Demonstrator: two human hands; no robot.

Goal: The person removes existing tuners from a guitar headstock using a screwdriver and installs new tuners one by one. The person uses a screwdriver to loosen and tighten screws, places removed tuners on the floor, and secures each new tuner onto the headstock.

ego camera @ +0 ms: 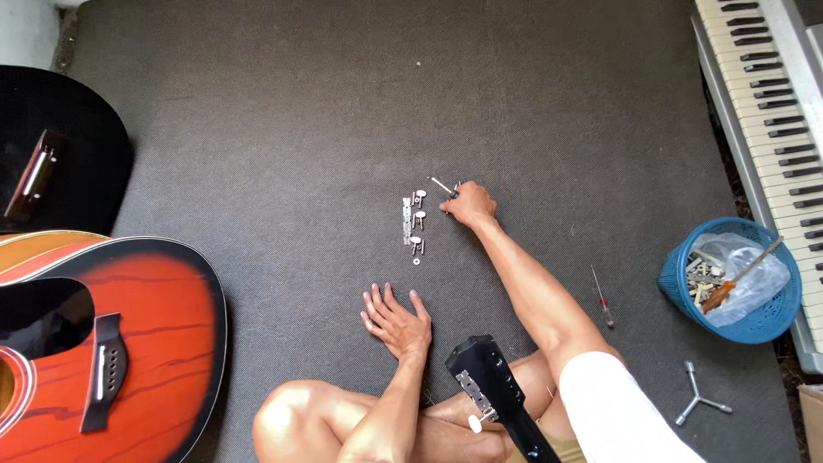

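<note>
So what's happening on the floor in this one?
A person sits on a dark carpet with a black guitar headstock across their lap. The right hand reaches forward and grips a small screwdriver-like tool beside a strip of metal tuning pegs lying on the carpet. The left hand rests flat, fingers spread. A red sunburst guitar body lies to the left.

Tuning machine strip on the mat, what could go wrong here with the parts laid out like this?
The right hand holds a small tool beside the tuning machine strip; a nudge could scatter the loose washer on the dark mat. The black headstock lies across the person's lap and might slide off. The screwdriver lies near the right forearm and could be rolled away.
</note>
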